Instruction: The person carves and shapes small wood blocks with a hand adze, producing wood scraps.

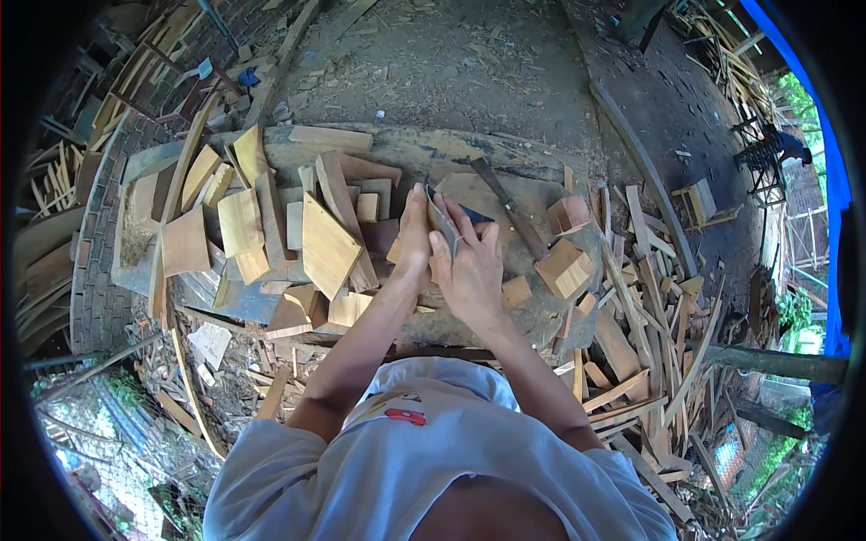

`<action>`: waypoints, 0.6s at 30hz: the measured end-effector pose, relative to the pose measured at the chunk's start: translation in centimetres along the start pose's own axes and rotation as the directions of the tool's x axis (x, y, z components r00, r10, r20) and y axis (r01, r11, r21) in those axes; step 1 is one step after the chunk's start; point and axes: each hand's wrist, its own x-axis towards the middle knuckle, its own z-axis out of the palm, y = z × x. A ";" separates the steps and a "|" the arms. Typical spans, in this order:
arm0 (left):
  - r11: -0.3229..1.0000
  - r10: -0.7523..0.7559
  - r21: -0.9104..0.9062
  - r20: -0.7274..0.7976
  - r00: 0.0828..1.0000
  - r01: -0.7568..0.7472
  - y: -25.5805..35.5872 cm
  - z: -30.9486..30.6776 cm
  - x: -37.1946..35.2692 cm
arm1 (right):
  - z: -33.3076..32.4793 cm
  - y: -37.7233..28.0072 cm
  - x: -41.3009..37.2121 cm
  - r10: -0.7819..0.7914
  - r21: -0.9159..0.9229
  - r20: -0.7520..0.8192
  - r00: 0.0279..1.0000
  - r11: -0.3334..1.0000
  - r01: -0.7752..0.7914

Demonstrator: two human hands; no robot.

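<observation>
Holds a thin slat (440, 227) on edge at the middle of the table (487, 158), set between both hands. Presses the left hand (413, 239) flat against its left face, fingers stretched toward the far side, grip released. Wraps the right hand (469, 270) around its right face and near end, grip grasping the slat. Works beside a knife (510, 215) lying just right of the hands, with blocks (564, 269) farther right, a heap of offcuts (329, 243) across the table's left half, and scraps (649, 343) on the ground at right.
</observation>
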 end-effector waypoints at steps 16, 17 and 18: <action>0.999 0.039 0.005 0.010 0.999 -0.039 0.0 1.9 -1.7 | 0.2 0.8 1.8 0.177 0.130 -0.003 0.984 0.976 -0.175; 0.999 0.042 -0.001 0.007 0.999 -0.042 -0.1 1.6 -1.5 | 0.3 0.2 0.7 0.108 0.166 -0.016 0.994 0.981 -0.104; 1.000 -0.006 -0.014 0.007 1.000 0.006 -0.3 1.0 -1.3 | 0.5 -0.2 -0.1 0.044 0.207 -0.027 0.999 0.978 -0.037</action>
